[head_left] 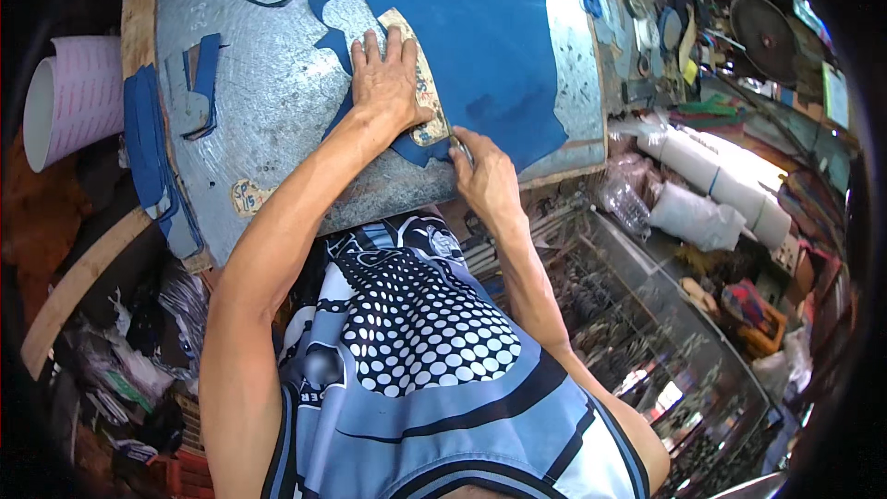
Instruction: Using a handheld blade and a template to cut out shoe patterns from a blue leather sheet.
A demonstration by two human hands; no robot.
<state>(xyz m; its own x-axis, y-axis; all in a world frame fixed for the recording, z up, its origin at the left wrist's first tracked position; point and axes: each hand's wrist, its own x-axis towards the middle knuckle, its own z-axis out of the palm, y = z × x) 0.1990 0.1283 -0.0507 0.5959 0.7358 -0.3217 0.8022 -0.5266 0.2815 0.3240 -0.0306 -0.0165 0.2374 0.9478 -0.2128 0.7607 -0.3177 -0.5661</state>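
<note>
My left hand (383, 83) lies with fingers spread, pressing down on a long, curved, cream-coloured template (426, 92). Under the template is a large sheet of blue material (485, 28) that looks like leather, its left edge cut raggedly. My right hand (486, 176) is closed round a slim knife (458, 145), its tip by the template's lower right edge; most of the handle is hidden in my fingers. Both hands work near the front edge of a metal-topped bench (240, 65).
Narrow blue offcuts (148, 139) hang over the bench's left edge, beside a white-and-pink roll (78, 102). A small marked template (248, 196) lies at the front left. Tools and patterns crowd the right side, with wrapped white rolls (711, 180) below them.
</note>
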